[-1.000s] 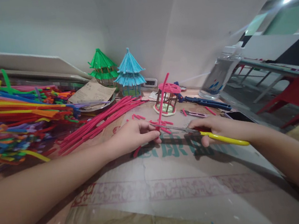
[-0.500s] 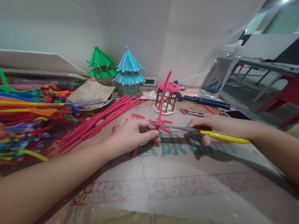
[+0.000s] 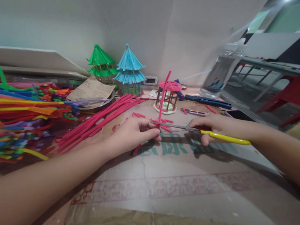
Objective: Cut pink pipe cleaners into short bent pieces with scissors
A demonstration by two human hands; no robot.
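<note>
The tabletop (image 3: 44, 222) is carrying a printed sheet (image 3: 174, 166), and both hands are working above the sheet's far half. Off to the left, the loose pink bundle (image 3: 98, 124) is lying slantwise, its far end pointing toward the blue two-tiered model (image 3: 129, 64). Beyond the hands, the small pink-topped frame (image 3: 170, 86) is standing upright, lining up in view behind the held stem.

The left hand (image 3: 130, 133) is coming in from the left and pinching the stem low between thumb and fingers. The right hand (image 3: 216, 124) is closing around the yellow-handled scissors (image 3: 224, 138), which are lying almost crosswise, handles to the right and blades pointing left toward the left fingertips. The single pink stem (image 3: 164, 95) is rising between the hands, its long axis leaning slightly right toward the top, so the blades are crossing it steeply rather than running along it. They are meeting it close to its lower end, just beside the pinch; how far they are parting is too small to tell. The left hand is sitting nearer the stem, while the right is reaching it only through the length of the blades. Short pink pieces (image 3: 138, 115) are lying scattered just beyond the fingers.
</note>
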